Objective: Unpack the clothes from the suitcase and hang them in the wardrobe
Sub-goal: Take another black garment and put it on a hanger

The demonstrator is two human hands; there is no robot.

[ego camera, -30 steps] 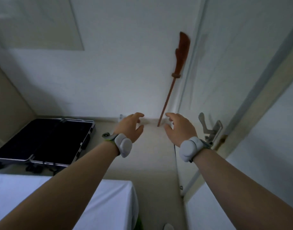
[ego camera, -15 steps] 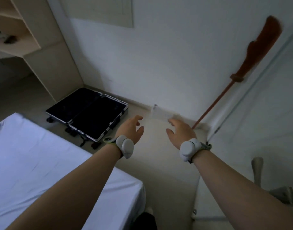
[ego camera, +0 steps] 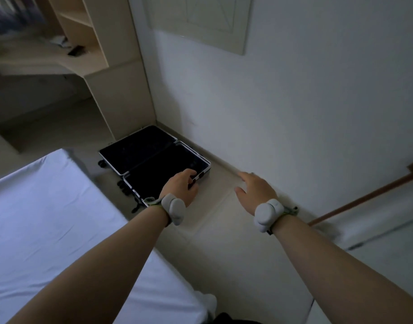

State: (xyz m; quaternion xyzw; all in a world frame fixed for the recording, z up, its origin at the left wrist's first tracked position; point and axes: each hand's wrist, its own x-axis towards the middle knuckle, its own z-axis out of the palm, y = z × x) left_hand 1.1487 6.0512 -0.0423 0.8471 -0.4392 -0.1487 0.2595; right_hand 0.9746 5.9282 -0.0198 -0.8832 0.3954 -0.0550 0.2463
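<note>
Black suitcase (ego camera: 154, 160) lies open on the floor (ego camera: 224, 220) by the wall (ego camera: 294, 113), now ahead after my turn; my left hand (ego camera: 181, 187) and right hand (ego camera: 254, 192) reach out loose, empty. No clothes show inside.

Both bare forearms reach forward and down, roughly parallel. The left hand (ego camera: 180, 187) hangs palm-down, fingers loosely curled and holding nothing. The right hand (ego camera: 254, 191) lies flat, fingers straight and spread. The wrists wear grey straps: left band (ego camera: 174, 208), right band (ego camera: 267, 212).
</note>
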